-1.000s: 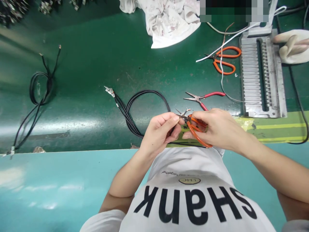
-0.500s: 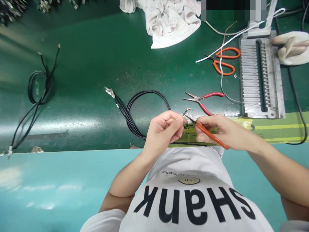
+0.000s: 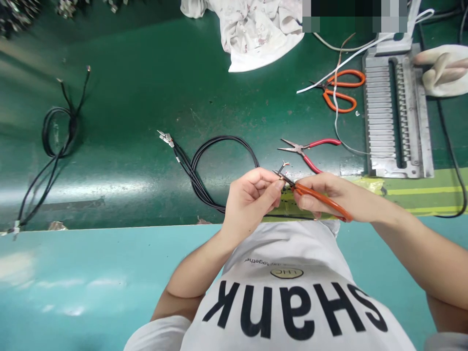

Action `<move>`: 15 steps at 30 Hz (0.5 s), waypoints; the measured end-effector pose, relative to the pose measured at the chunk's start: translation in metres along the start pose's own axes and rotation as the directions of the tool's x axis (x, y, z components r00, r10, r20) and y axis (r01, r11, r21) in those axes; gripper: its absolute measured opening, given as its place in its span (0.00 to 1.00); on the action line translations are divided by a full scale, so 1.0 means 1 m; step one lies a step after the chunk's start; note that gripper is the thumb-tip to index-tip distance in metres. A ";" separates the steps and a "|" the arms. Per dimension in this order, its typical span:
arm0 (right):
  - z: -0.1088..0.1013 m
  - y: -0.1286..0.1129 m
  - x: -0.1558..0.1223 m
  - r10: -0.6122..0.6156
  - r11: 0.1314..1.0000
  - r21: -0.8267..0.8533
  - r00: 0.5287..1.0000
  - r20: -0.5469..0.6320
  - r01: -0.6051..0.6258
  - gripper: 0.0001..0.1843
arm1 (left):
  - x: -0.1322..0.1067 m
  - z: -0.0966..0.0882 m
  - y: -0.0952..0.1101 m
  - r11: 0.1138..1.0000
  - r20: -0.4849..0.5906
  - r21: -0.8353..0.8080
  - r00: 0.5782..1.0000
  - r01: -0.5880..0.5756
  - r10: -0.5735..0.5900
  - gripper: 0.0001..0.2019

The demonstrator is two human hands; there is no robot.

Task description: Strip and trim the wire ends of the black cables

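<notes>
My left hand is closed in a pinch on the end of a black cable, whose stripped wire tips stick up just past my fingertips. My right hand is closed round orange-handled scissors, and their blades meet the cable end at my left fingertips. The cable loops back over the green mat to metal terminals at its far end.
Red-handled pliers lie just beyond my hands. A second pair of orange scissors lies farther right beside a grey metal slotted fixture. A white cloth lies at the back, another black cable bundle at left, a gloved hand at right.
My right hand turned the scissors from a flat, open-handled grip to an edge-on one. The blades stayed at the cable end in my left fingers. Both hands shifted slightly right.
</notes>
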State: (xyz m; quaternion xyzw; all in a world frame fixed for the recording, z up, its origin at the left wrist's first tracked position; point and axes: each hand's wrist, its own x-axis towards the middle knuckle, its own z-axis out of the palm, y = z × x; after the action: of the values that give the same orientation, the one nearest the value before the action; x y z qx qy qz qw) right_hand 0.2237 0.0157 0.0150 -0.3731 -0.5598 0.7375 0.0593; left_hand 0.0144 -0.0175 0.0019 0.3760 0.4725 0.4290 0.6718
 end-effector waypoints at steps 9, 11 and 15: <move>0.008 -0.006 -0.002 0.027 0.905 -0.406 0.971 -0.236 -0.124 0.25 | -0.003 0.001 -0.001 0.992 -0.054 0.123 0.999 -0.003 0.010 0.10; 0.010 -0.007 -0.003 0.025 0.868 -0.470 0.959 -0.281 -0.160 0.25 | -0.003 0.002 -0.002 0.991 -0.064 0.134 0.998 -0.007 0.016 0.10; 0.008 0.001 -0.009 0.049 0.847 -0.493 0.953 -0.299 -0.198 0.26 | -0.001 -0.001 -0.002 0.995 -0.081 0.095 0.997 -0.007 0.015 0.10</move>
State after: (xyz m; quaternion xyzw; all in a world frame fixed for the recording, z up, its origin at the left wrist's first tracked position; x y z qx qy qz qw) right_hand 0.2260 0.0044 0.0194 -0.5096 -0.6979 0.5030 -0.0141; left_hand 0.0141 -0.0188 0.0005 0.3924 0.5171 0.4248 0.6310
